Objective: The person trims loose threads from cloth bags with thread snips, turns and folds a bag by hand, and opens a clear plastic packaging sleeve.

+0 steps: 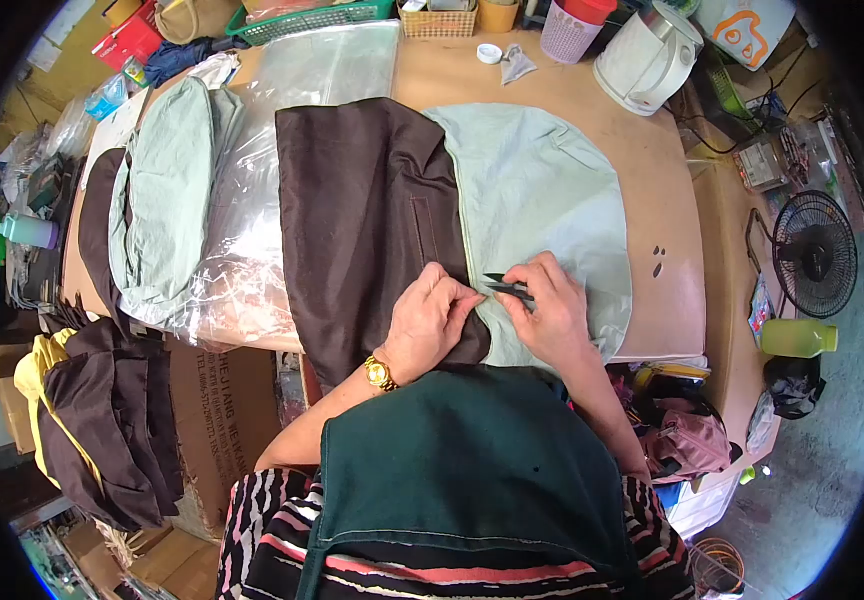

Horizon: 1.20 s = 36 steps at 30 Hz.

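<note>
A dark brown fabric piece (352, 200) joined along a seam to a pale green fabric piece (542, 190) lies spread on the table in front of me. My left hand (430, 315), with a gold watch (379, 374) on the wrist, pinches the cloth at the seam near its lower end. Small black thread snips (508, 286) are held in my right hand (550, 308), their blades pointing left just above the seam. The blade tips are slightly apart and close to my left fingertips. A thread there is too small to make out.
Folded pale green pieces (167, 190) lie at the left on clear plastic sheeting (252, 240). A white kettle (649, 58), a lilac basket (564, 35) and a green basket (302, 20) line the far edge. Brown and yellow fabric (102, 420) hangs lower left; a fan (814, 253) stands right.
</note>
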{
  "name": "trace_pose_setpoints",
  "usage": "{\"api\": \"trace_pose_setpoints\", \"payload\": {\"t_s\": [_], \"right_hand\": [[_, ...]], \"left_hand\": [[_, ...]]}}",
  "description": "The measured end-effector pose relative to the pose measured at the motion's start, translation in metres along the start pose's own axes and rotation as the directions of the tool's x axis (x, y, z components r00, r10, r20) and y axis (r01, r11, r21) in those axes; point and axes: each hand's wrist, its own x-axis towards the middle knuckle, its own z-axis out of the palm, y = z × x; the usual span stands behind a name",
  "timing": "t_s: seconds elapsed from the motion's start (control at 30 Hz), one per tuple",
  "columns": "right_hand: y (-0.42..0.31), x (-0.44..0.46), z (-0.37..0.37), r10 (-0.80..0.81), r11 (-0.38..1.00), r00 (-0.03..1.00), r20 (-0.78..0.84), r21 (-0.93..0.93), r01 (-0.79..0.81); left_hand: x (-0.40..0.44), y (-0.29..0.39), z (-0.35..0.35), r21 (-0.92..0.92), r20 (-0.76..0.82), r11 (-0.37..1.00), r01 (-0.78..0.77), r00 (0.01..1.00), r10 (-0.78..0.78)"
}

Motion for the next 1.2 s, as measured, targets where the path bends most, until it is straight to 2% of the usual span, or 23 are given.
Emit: {"api": "trace_pose_setpoints", "payload": {"t_s": [0.07, 0.13, 0.2, 0.23, 0.3, 0.33, 0.4, 0.5, 0.53, 0.6, 0.63, 0.7, 0.73, 0.8, 0.87, 0.9, 0.97, 1.03, 1.07, 1.1, 1.2], "right_hand": [[-0.001, 0.003, -0.002, -0.112, 0.984, 0.993, 0.020, -0.139, 0.114], [-0.001, 0.002, -0.002, -0.074, 0.993, 0.997, 0.019, -0.086, 0.076], [-0.004, 0.001, -0.003, -0.034, 0.999, 0.999, 0.022, -0.034, 0.035], [-0.007, 0.001, -0.004, -0.007, 1.000, 0.999, 0.048, -0.026, 0.008], [-0.009, 0.003, -0.004, 0.017, 1.000, 0.997, 0.070, -0.019, -0.015], [-0.010, 0.003, -0.002, 0.018, 0.999, 0.998, 0.068, -0.031, -0.016], [-0.010, 0.002, -0.001, 0.019, 0.999, 0.998, 0.065, -0.043, -0.016], [-0.008, 0.001, 0.000, -0.042, 0.994, 0.998, 0.042, -0.095, 0.046], [-0.008, 0.001, -0.002, -0.010, 0.999, 0.997, 0.074, -0.033, 0.012], [-0.010, 0.002, -0.005, 0.023, 0.999, 0.994, 0.107, 0.027, -0.026], [-0.011, 0.003, -0.007, 0.052, 0.995, 0.991, 0.120, 0.082, -0.062], [-0.011, 0.003, -0.007, 0.079, 0.986, 0.988, 0.134, 0.137, -0.097], [-0.012, 0.003, -0.005, 0.079, 0.989, 0.990, 0.117, 0.113, -0.093], [-0.012, 0.003, -0.002, 0.081, 0.992, 0.992, 0.099, 0.087, -0.090], [-0.010, 0.001, 0.002, -0.147, 0.984, 0.989, -0.028, -0.107, 0.143], [-0.011, -0.001, 0.005, -0.147, 0.984, 0.989, -0.028, -0.106, 0.144], [-0.013, -0.004, 0.011, -0.262, 0.953, 0.956, -0.130, -0.189, 0.236], [-0.012, -0.006, 0.013, -0.319, 0.927, 0.936, -0.146, -0.251, 0.277], [-0.012, -0.008, 0.014, -0.375, 0.896, 0.913, -0.158, -0.313, 0.314], [-0.009, -0.011, 0.015, -0.374, 0.896, 0.914, -0.158, -0.314, 0.313], [0.001, -0.017, 0.021, -0.336, 0.915, 0.936, -0.105, -0.273, 0.298]], "left_hand": [[0.000, -0.003, 0.002, -0.011, -0.004, 1.000, 0.009, 1.000, -0.009], [-0.002, -0.006, 0.002, -0.020, -0.006, 1.000, 0.022, 1.000, -0.022], [-0.003, -0.007, 0.001, -0.145, 0.042, 0.960, 0.240, 0.971, -0.236], [-0.004, -0.006, 0.000, -0.146, 0.043, 0.959, 0.243, 0.970, -0.239], [-0.004, -0.006, -0.002, -0.322, 0.164, 0.842, 0.433, 0.901, -0.401], [-0.005, -0.006, 0.000, -0.321, 0.166, 0.841, 0.434, 0.901, -0.402], [-0.007, -0.006, 0.003, -0.229, 0.024, 0.951, 0.207, 0.978, -0.207], [-0.008, -0.002, 0.003, -0.200, -0.042, 0.972, 0.127, 0.990, -0.138], [-0.009, -0.003, 0.003, -0.199, -0.041, 0.972, 0.127, 0.990, -0.138], [-0.011, -0.005, 0.002, -0.399, 0.062, 0.852, 0.338, 0.937, -0.343], [-0.013, -0.009, 0.003, -0.399, 0.065, 0.852, 0.339, 0.937, -0.343], [-0.012, -0.017, 0.006, -0.517, 0.107, 0.782, 0.348, 0.933, -0.344], [-0.012, -0.016, 0.004, -0.517, 0.109, 0.782, 0.347, 0.933, -0.343], [-0.011, -0.010, -0.001, -0.377, 0.098, 0.879, 0.292, 0.956, -0.276], [-0.010, -0.007, 0.000, -0.343, 0.049, 0.905, 0.253, 0.967, -0.252], [-0.011, -0.006, 0.000, -0.306, 0.000, 0.928, 0.215, 0.974, -0.225], [-0.012, -0.007, 0.001, -0.291, -0.014, 0.938, 0.186, 0.980, -0.199], [-0.013, -0.008, 0.001, -0.277, -0.026, 0.947, 0.161, 0.984, -0.175], [-0.012, -0.010, 0.000, -0.225, -0.028, 0.970, 0.095, 0.994, -0.104], [-0.011, -0.011, 0.000, -0.173, -0.026, 0.984, 0.028, 0.999, -0.033], [-0.012, -0.013, 0.000, -0.205, -0.030, 0.979, 0.009, 0.999, -0.016]]}}
